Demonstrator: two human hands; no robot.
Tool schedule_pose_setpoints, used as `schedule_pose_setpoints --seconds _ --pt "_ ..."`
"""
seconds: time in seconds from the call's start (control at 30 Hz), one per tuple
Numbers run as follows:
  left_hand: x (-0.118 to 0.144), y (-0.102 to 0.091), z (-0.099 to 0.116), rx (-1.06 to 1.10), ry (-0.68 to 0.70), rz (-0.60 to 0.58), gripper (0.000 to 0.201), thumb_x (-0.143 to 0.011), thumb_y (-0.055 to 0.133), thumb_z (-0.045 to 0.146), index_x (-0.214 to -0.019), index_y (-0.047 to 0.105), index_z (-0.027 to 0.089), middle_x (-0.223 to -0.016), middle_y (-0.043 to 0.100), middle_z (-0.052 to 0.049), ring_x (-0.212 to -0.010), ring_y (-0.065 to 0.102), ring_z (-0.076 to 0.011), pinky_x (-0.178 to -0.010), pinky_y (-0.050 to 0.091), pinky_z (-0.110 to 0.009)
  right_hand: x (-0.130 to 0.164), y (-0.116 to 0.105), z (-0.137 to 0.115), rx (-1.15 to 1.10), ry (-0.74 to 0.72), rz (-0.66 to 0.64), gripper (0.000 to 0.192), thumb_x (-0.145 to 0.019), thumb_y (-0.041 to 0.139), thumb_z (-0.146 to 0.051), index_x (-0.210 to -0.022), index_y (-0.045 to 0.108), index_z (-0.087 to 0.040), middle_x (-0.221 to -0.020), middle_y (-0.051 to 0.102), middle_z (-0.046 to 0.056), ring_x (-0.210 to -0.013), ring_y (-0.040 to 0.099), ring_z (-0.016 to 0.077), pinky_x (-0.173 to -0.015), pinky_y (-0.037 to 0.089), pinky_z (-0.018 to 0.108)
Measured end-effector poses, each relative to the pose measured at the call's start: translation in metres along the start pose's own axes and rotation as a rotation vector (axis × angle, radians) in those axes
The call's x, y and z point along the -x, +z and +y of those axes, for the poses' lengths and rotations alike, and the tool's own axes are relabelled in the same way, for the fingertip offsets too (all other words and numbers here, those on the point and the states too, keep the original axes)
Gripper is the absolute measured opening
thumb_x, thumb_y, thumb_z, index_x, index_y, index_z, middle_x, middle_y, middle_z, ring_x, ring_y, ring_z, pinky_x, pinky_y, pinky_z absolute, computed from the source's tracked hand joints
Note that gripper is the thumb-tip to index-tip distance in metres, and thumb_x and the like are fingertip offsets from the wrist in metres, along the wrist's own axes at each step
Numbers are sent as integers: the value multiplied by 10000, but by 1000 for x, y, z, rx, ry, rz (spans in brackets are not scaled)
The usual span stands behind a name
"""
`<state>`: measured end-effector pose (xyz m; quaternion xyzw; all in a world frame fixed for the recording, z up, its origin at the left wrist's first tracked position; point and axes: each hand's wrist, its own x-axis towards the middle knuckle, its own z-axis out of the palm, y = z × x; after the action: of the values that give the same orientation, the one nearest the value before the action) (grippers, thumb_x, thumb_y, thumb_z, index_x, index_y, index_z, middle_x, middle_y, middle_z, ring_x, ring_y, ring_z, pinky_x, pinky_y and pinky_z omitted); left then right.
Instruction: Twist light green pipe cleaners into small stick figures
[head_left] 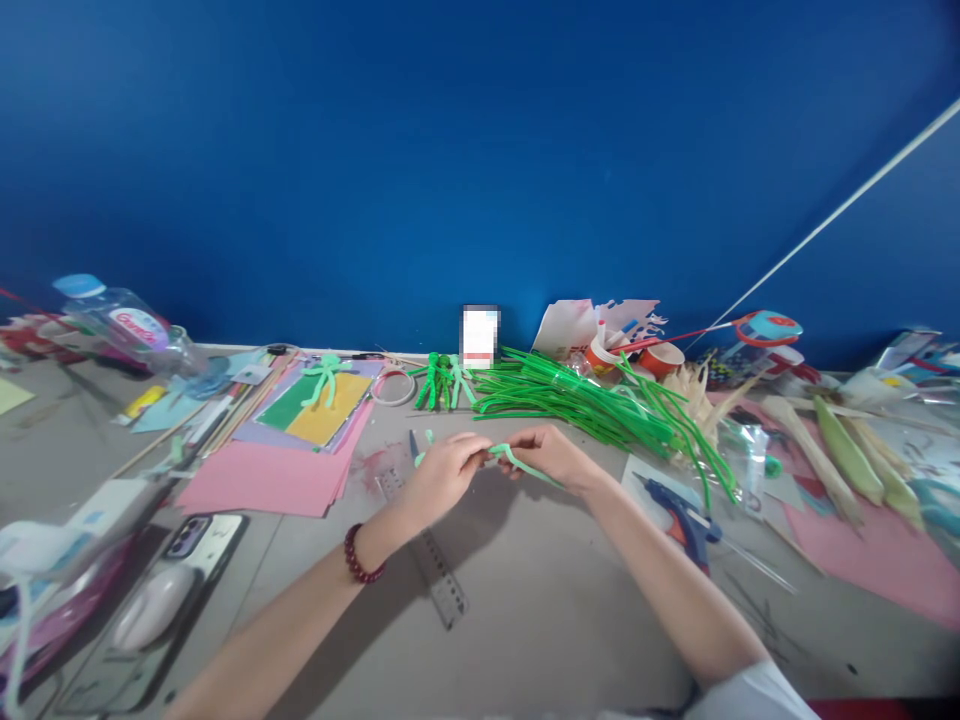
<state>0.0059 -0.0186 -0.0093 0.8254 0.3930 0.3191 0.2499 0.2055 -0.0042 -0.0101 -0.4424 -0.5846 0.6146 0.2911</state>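
Plastic bottle [127, 325], far left, lying on side: label bears red script, blurred, not legible with certainty; ruler [427, 545], near centre: graduation marks visible, numerals too small to read; no other legible text.

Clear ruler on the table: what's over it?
The left forearm crosses above the ruler, hiding its middle. Its near end shows on bare table; its far end shows below the left hand. Markings unreadable.

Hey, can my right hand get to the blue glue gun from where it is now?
Probably yes. The right hand is busy pinching a light green pipe cleaner, but the glue gun lies just beside that forearm on bare table, with nothing between them.
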Motion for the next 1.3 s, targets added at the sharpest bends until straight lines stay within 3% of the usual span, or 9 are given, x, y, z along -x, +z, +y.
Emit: schedule_pose_setpoints --seconds 0.27,0.4,0.6,0.67,0.8,0.93,1.17,1.3 --pt "1 4 -2 -55 5 29 227 -836 475 47 -872 647 191 -776 655 -20 -729 619 -140 -660 460 -234 1 6 -5 181 -143 145 175 -709 637 -299 -630 643 -143 -588 637 16 -545 564 114 -522 430 212" --pt "1 6 1 -90 -38 104 124 -846 541 132 -869 649 189 -805 689 -38 -736 636 -166 -664 466 -257 1 11 -3 264 -276 243 166 -738 594 -272 -618 604 -158 -602 605 1 -569 546 116 -543 434 218" --pt "2 6 7 -48 -93 154 129 -856 535 161 -894 654 192 -856 712 -52 -747 653 -175 -670 480 -260 4 22 0 410 -453 383 113 -750 560 -206 -650 605 -177 -657 607 15 -637 553 136 -612 454 245" --pt "2 4 8 -10 -105 145 141 -864 517 165 -890 653 190 -838 707 -46 -733 646 -166 -654 476 -248 3 21 0 362 -407 388 129 -756 584 -256 -661 621 -177 -659 614 25 -636 559 143 -614 468 262" --pt "-1 2 7 65 -152 112 205 -894 460 205 -824 650 173 -679 655 -11 -614 596 -133 -585 445 -220 -2 11 -2 16 -184 182 254 -736 628 -409 -697 653 -159 -644 622 32 -581 579 144 -570 507 289" --pt "-1 2 6 161 -208 107 223 -894 456 236 -840 661 167 -650 636 -2 -583 572 -117 -551 428 -201 -2 0 -8 -201 -126 140 235 -710 655 -366 -835 673 -167 -780 651 43 -654 599 141 -575 531 282" --pt "0 3 4 237 -248 73 251 -889 456 293 -873 673 168 -662 650 -6 -570 575 -116 -533 421 -193 3 1 -12 -118 -128 62 291 -696 677 -247 -976 645 -176 -777 652 32 -717 607 145 -604 526 258" --pt "0 4 4 234 -263 42 242 -882 455 278 -879 673 171 -673 662 -14 -593 596 -128 -540 427 -199 3 6 -10 -41 -158 140 283 -693 712 -300 -939 650 -175 -831 660 37 -644 588 119 -570 509 246"
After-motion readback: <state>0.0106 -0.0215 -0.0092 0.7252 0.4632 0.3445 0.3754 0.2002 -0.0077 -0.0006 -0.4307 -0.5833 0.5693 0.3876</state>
